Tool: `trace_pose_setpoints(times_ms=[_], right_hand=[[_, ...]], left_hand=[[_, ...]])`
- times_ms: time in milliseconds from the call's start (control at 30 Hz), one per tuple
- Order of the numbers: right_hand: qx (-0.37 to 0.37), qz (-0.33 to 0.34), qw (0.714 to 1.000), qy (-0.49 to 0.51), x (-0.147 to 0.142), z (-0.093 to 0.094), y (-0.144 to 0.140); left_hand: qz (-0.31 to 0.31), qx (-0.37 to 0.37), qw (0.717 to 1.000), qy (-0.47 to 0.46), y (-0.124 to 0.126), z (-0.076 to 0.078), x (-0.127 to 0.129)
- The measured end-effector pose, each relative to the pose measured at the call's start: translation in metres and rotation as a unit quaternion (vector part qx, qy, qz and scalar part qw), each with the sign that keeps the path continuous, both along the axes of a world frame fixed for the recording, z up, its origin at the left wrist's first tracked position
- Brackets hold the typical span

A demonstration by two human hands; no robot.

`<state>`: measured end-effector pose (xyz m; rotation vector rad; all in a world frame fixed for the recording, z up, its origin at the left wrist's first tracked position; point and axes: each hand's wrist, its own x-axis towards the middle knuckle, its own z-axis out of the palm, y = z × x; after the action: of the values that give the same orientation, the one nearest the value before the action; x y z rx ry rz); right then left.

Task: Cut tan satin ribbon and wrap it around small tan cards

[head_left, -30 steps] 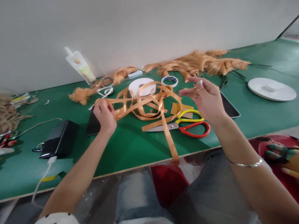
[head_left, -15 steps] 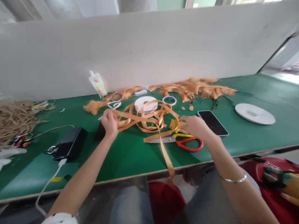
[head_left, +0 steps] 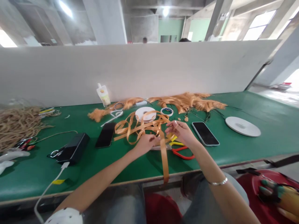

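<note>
Right of the dark phone (head_left: 105,135), the orange ribbon (head_left: 164,161) lies mid-worktop (head_left: 135,172) in loose loops, one length hanging over the front edge; drawn out but untidied, it looks only partway handled. The left hand (head_left: 147,143) has fingers curled beside that length, grip unclear. Scissors (head_left: 174,150) lie idle beneath it. The right hand's (head_left: 181,131) fingers bend near it; I cannot tell whether they pinch. Half a second ago the left hand was beside the phone; now both hands are close together.
</note>
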<state>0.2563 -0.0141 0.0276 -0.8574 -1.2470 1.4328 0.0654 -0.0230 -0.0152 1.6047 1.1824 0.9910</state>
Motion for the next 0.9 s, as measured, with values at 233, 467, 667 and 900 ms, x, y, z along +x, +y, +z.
trace_pose_setpoints(times_ms=[233, 467, 667, 900], right_hand=[[-0.019, 0.017, 0.998, 0.057, -0.004, -0.005, 0.000], [-0.030, -0.009, 0.997, 0.074, -0.003, -0.008, 0.001], [0.008, -0.100, 0.990, 0.097, 0.002, -0.012, 0.010], [0.026, -0.066, 0.990, -0.122, 0.004, -0.009, 0.005]], left_hand=[[-0.046, -0.075, 0.995, -0.051, -0.003, 0.000, 0.032], [-0.063, -0.122, 0.980, -0.141, 0.000, -0.003, 0.033], [0.018, -0.114, 0.968, -0.224, 0.001, -0.012, 0.029], [0.146, -0.025, 0.955, -0.255, 0.018, -0.019, 0.013]])
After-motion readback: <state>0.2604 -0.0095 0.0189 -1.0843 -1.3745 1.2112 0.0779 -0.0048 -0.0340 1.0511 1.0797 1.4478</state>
